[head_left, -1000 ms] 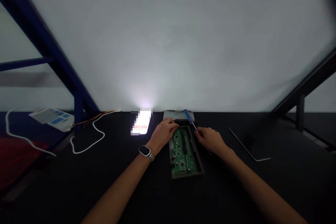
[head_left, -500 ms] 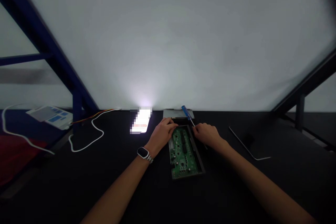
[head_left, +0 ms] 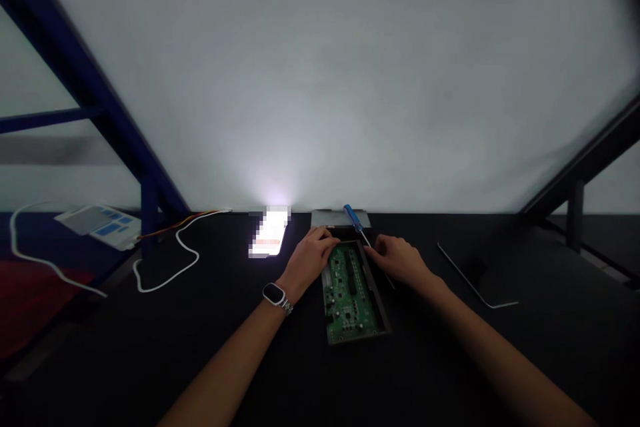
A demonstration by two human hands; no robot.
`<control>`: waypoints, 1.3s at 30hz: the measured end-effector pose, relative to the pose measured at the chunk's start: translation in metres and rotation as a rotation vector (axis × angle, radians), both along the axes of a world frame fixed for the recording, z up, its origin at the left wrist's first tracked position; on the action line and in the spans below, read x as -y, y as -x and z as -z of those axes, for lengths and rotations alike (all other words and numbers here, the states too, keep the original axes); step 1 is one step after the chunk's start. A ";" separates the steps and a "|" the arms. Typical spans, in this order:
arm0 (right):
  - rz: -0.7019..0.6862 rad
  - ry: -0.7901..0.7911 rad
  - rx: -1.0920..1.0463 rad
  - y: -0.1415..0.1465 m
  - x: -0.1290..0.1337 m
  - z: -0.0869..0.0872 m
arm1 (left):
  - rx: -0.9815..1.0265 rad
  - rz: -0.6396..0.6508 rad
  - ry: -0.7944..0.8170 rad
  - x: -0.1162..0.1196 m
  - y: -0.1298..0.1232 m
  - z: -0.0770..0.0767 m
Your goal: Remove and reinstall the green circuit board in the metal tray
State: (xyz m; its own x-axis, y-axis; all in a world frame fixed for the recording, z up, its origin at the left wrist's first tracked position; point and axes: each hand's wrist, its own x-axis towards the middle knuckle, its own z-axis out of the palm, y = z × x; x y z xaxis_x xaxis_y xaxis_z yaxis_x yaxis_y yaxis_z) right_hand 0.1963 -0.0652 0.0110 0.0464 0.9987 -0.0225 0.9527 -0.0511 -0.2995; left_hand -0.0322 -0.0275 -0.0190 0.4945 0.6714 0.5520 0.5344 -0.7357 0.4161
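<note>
A green circuit board (head_left: 350,300) sits in a dark shallow housing (head_left: 379,310) on the black table in front of me. My left hand (head_left: 313,255), with a watch on its wrist, has its fingers bent over the far left corner of this housing. At the far right edge of the housing is my right hand (head_left: 397,257), fingers curled and thumb stretched toward the rim. A screwdriver (head_left: 353,219) with a blue handle pointing away slants through the right hand. Its thin shaft passes beneath the fingers, and the tip shows below the palm.
A grey flat panel (head_left: 330,218) lies behind the housing by the wall. To the left are a brightly lit phone (head_left: 271,232), a white cable (head_left: 187,250) and a printed card (head_left: 103,223). A bent metal rod (head_left: 465,278) lies at right. Blue frame beams (head_left: 90,83) slope at left.
My right thumb and fingers have parted a little, and the screwdriver handle has dipped slightly toward me. My left hand stays on the housing corner. The whole view has shifted slightly.
</note>
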 end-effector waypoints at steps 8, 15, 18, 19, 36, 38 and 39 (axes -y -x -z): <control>-0.077 -0.162 -0.049 0.004 0.009 -0.011 | -0.058 -0.005 -0.003 -0.001 -0.001 -0.005; -0.385 -0.255 0.193 0.044 0.040 -0.016 | -0.119 -0.031 0.010 -0.011 -0.001 -0.008; -0.364 -0.230 0.256 0.054 0.045 -0.013 | -0.126 -0.055 -0.016 -0.009 -0.002 -0.008; -0.357 -0.223 0.266 0.055 0.046 -0.013 | -0.130 -0.061 -0.028 -0.008 -0.002 -0.008; -0.306 -0.230 0.235 0.060 0.043 -0.004 | 0.037 -0.179 0.127 0.013 0.005 -0.017; -0.300 -0.229 0.230 0.063 0.044 -0.005 | 0.078 -0.168 0.135 0.013 0.005 -0.017; -0.298 -0.232 0.226 0.064 0.044 -0.005 | 0.088 -0.167 0.139 0.013 0.005 -0.016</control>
State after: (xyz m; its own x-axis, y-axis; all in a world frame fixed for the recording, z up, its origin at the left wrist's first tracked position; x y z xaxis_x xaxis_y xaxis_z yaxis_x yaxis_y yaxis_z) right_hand 0.1322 -0.1092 0.0160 -0.2667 0.9466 0.1814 0.9584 0.2803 -0.0532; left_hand -0.0372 -0.0408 -0.0028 0.3243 0.8125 0.4844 0.6008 -0.5724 0.5580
